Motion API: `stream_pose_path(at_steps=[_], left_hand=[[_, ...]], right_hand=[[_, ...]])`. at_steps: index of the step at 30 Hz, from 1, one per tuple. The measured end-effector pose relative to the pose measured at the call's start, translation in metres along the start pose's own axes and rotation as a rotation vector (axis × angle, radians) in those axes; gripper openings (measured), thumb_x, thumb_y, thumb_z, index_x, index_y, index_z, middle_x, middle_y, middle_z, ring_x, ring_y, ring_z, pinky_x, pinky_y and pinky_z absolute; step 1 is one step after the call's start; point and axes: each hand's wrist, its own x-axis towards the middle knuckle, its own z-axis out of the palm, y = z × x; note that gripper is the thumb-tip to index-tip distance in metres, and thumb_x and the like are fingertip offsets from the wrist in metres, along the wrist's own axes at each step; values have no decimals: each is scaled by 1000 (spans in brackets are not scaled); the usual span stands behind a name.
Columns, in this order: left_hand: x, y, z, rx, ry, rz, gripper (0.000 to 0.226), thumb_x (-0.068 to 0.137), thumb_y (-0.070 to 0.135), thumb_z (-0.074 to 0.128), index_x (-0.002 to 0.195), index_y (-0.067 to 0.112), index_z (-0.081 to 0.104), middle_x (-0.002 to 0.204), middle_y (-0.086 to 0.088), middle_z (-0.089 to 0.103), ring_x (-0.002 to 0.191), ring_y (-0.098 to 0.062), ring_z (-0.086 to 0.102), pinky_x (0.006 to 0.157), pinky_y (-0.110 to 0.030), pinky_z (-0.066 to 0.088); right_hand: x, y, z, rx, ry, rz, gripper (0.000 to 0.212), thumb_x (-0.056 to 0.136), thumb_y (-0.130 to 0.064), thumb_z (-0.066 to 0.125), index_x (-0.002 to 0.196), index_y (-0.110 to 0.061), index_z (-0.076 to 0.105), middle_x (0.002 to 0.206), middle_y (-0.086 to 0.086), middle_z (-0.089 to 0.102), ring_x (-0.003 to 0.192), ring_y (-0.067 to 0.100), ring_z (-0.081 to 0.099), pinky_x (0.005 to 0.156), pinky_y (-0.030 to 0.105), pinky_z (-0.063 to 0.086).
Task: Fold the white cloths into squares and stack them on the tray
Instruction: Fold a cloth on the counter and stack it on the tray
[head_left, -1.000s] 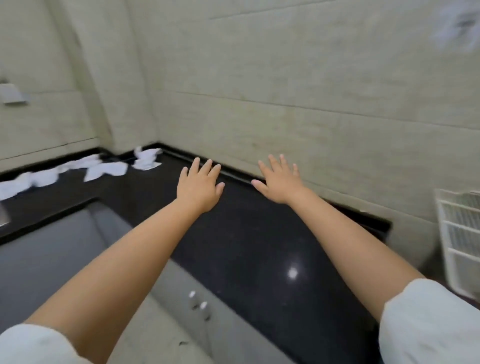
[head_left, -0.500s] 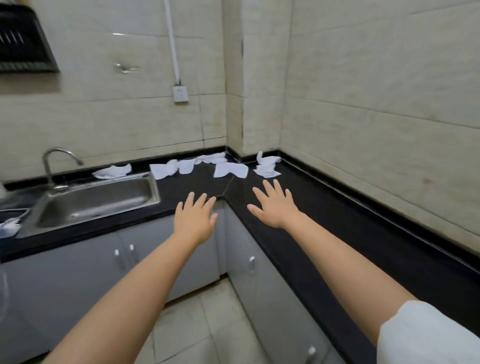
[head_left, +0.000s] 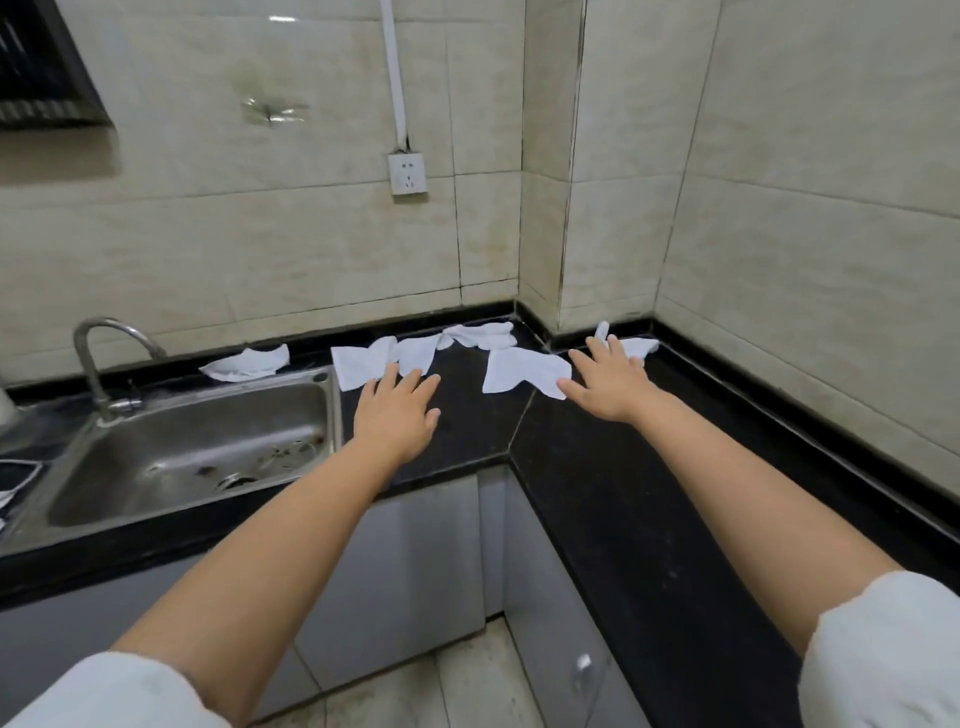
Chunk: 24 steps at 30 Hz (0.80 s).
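Left hand (head_left: 397, 410): fingers spread, holding nothing, over the bench (head_left: 597, 467).
Right hand (head_left: 608, 382): fingers spread, holding nothing, beside a cloth.
White cloths (head_left: 524, 371): unfolded, scattered along the bench corner beside the sink (head_left: 197, 441).

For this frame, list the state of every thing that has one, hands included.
left hand: open, fingers spread, holds nothing
right hand: open, fingers spread, holds nothing
white cloths: unfolded, scattered on the counter
faucet: no water running
sink: no water, some debris
wall socket: nothing plugged in
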Motion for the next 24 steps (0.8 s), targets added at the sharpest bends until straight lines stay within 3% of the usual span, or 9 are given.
stream_pose_path(at_steps=[8,12,16,19,24], left_hand=[[128,-7,66,-53,-154,54,50,99,34,31,147,23,19,156,0,18,146,-26,6,117,-45,13],[207,5,109,-103,-197,142,48,98,34,34,143,18,29,151,-2,30,144,-26,15,114,-44,20],[289,14,160,-122,-274,241,41,96,34,41,131,13,43,134,-6,49,130,-26,38,101,-40,35],[335,21,195,-128,-356,300,33,96,34,42,113,9,52,119,-8,56,113,-25,50,89,-37,42],[384,32,247,-201,-347,383,32,96,36,42,110,10,53,116,-6,57,110,-24,51,85,-34,43]], right_hand=[[109,15,68,30,-215,40,57,97,-46,30,146,-16,22,158,8,5,145,31,-5,115,52,10],[164,27,101,56,-295,103,55,97,-44,32,143,-13,30,157,7,12,145,31,-2,115,52,11],[230,36,135,56,-329,207,49,97,-41,36,134,-10,43,147,9,35,142,30,18,112,49,21],[277,38,162,43,-324,285,36,94,-32,44,114,-5,56,124,13,55,119,30,47,98,41,39],[331,37,210,82,-249,419,33,93,-26,47,121,-9,52,124,9,53,117,29,47,94,38,40]])
